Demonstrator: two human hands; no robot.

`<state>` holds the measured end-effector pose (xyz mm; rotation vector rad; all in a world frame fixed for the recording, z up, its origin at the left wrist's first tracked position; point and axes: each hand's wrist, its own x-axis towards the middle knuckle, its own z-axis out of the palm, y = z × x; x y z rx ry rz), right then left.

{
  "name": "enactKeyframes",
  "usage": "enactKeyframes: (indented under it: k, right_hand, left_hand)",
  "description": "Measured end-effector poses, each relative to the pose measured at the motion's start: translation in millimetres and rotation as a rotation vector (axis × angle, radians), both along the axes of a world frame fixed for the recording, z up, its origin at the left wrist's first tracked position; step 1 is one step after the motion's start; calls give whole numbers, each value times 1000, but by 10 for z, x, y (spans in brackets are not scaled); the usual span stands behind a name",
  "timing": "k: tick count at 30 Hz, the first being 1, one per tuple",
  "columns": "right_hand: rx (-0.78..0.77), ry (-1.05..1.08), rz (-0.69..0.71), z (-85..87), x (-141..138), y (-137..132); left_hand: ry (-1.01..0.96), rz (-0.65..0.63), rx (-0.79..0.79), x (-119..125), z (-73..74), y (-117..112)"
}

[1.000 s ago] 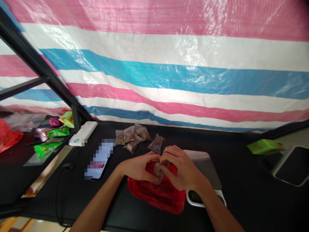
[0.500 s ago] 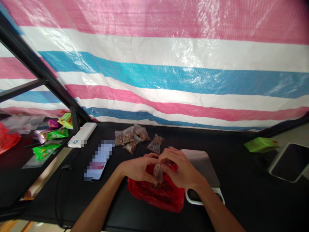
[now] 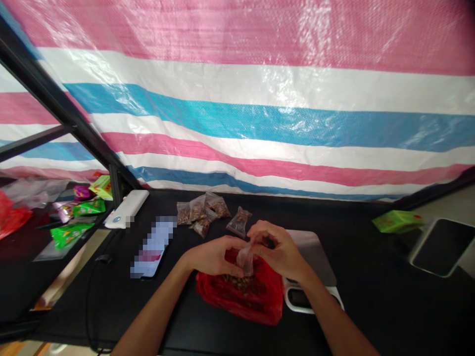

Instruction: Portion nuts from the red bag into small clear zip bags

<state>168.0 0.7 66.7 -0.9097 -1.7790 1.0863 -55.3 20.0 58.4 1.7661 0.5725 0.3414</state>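
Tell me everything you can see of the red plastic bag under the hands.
The thin, glossy red plastic bag lies crumpled on the black table top, its mouth open upward and brown nuts visible inside. The left hand and right hand are at its mouth, holding a small clear bag just over it. A weighing scale stands beside it.

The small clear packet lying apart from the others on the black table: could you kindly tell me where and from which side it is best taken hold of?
I would pinch the small clear packet by its bare lower-left corner, coming from the near side. Its brown contents gather toward the far end, leaving that film free, and the other packets lie to its left.
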Motion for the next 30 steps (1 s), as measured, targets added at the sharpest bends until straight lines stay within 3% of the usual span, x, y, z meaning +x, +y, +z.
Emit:
enactKeyframes:
  k: [6, 11, 18, 21, 24, 27, 30]
  right_hand:
    - [-9, -107, 124, 31, 23, 43]
    - [57, -48, -87, -101, 20, 109]
    - [111, -25, -319, -126, 32, 190]
    - [4, 99, -427, -153, 105, 282]
    - [-92, 167, -606, -207, 303, 401]
    - [-78, -165, -827, -261, 548, 475]
    - [-22, -643, -919, -271, 670, 467]
  left_hand:
    - [0, 9, -92, 42, -61, -25]
    - [-67, 119, -124, 44, -60, -44]
    - [-158, 209, -103, 33, -44, 7]
    - [-147, 417, 69, 23, -108, 41]
    - [39, 604, 447, -19, -218, 92]
    - [283, 527, 707, -73, -355, 157]
    - [387, 438, 754, -97, -453, 206]
